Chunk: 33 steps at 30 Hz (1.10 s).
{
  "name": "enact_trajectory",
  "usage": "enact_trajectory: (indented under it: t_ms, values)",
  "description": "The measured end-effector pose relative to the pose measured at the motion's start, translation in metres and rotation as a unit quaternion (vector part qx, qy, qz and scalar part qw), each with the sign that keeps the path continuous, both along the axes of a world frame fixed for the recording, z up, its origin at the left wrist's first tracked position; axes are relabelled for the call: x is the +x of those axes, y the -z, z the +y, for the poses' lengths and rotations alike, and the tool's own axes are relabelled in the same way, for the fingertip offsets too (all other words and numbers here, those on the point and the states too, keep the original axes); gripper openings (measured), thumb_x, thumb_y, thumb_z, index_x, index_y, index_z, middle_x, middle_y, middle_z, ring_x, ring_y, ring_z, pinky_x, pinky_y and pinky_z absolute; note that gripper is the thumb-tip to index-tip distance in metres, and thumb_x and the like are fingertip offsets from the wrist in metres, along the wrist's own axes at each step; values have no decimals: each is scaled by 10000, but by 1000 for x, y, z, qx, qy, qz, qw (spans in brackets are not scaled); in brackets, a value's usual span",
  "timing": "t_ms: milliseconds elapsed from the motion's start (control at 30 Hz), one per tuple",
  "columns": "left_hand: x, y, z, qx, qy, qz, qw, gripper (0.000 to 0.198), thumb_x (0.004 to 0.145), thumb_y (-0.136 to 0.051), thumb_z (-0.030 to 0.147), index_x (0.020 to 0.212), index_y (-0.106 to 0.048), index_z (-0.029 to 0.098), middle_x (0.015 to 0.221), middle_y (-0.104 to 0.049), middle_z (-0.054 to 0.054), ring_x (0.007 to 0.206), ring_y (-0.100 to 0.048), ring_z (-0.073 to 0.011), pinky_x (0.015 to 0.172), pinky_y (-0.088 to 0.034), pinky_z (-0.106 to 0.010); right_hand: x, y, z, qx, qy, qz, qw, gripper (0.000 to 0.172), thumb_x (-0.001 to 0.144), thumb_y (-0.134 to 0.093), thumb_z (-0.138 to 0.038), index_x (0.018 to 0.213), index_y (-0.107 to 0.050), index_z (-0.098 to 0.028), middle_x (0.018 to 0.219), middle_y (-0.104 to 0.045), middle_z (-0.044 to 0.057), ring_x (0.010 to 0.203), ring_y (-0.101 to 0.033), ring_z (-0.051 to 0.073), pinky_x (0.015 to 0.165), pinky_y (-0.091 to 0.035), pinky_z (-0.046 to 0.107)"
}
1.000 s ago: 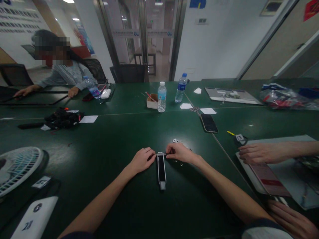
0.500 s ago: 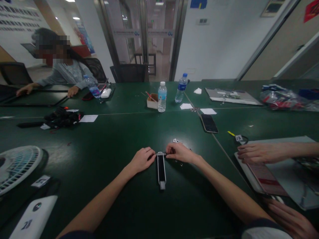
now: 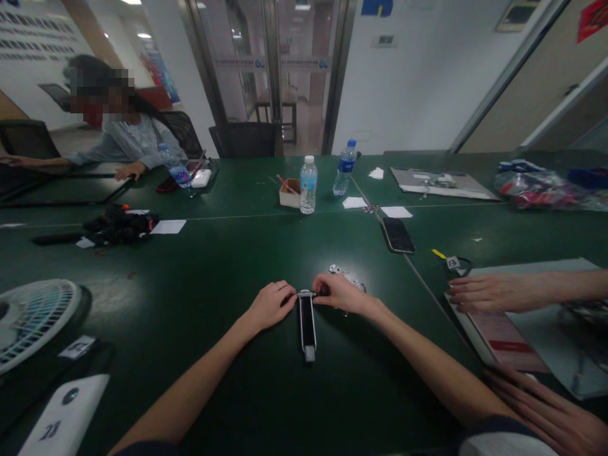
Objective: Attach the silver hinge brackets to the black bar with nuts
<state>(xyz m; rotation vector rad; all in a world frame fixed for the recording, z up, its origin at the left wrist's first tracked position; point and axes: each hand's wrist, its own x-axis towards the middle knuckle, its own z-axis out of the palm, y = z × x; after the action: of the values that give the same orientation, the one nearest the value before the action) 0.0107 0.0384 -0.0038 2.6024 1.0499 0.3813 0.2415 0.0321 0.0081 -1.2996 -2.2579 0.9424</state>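
Observation:
A long narrow device (image 3: 308, 323) lies on the green table in front of me, with a silver frame, a black middle and a pale grey block at its near end. A thin crosspiece (image 3: 306, 294) spans its far end. My left hand (image 3: 272, 306) pinches the crosspiece's left end with thumb and fingers. At the opposite end, my right hand (image 3: 342, 294) is closed, its fingertips touching a small dark part whose shape I cannot make out. Small shiny metal pieces (image 3: 349, 277) lie just behind my right hand.
Ahead stand two water bottles (image 3: 308, 185) and a small box (image 3: 289, 193). A phone (image 3: 399, 235) lies to the right, beside a co-worker's hands (image 3: 498, 292) on a pale panel. A white fan (image 3: 35, 323) and a white case (image 3: 64, 415) are at left. Across the table sits another person (image 3: 128, 136).
My right hand has shifted slightly left, toward the device. The co-worker's nearer hand at right has slid up and left. The person across has moved one hand farther left.

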Motion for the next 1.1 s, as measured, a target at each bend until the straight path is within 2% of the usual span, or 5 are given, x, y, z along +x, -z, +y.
enact_trajectory:
  t_ms: [267, 1100]
  values:
    - [0, -3, -1, -5, -5, 4, 1000, 201, 933, -431, 247, 933, -615, 166, 909, -616, -47, 796, -589, -180, 705, -479, -293, 5, -13, -1, 46, -26, -62, 997, 109, 773, -666, -218, 852, -618, -160, 784, -612, 5, 690, -539, 125, 626, -393, 231]
    - [0, -2, -1, -5, -1, 7, 1000, 190, 934, -443, 236, 950, -616, 158, 904, -612, -45, 789, -584, -178, 705, -468, -294, 1, -11, -2, 69, -33, -75, 994, 41, 801, -615, -195, 815, -616, -157, 758, -592, 12, 693, -517, 130, 656, -383, 243]
